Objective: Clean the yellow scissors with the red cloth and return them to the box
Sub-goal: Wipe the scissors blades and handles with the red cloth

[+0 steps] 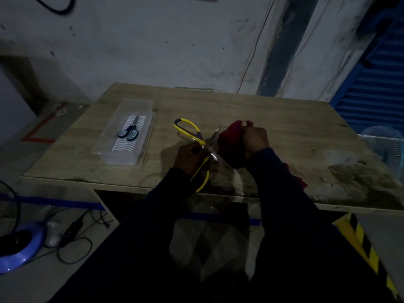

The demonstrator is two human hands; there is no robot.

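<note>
Wiping yellow scissors (pixel 197 133) above table (pixel 273 119) middle: left hand (pixel 189 157) gripping handle, blades spread for access; right hand (pixel 255 138) clutching bunched red cloth (pixel 231 138) round blade. Box (pixel 140 106) lying apart, leftward.

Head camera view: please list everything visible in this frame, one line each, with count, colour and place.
table: 1, pale wood, centre
box: 1, clear, on the table's left side
blue scissors: 1, blue and dark, lying in the box
yellow scissors: 1, yellow and black, open, held over the table
red cloth: 1, red, bunched at the blades
shutter: 1, blue, far right
cables: several, black, floor at left
round base: 1, blue, floor at lower left
striped tape: 1, yellow and black, lower right
left hand: 1, grips the yellow scissors
right hand: 1, grips the red cloth
</note>
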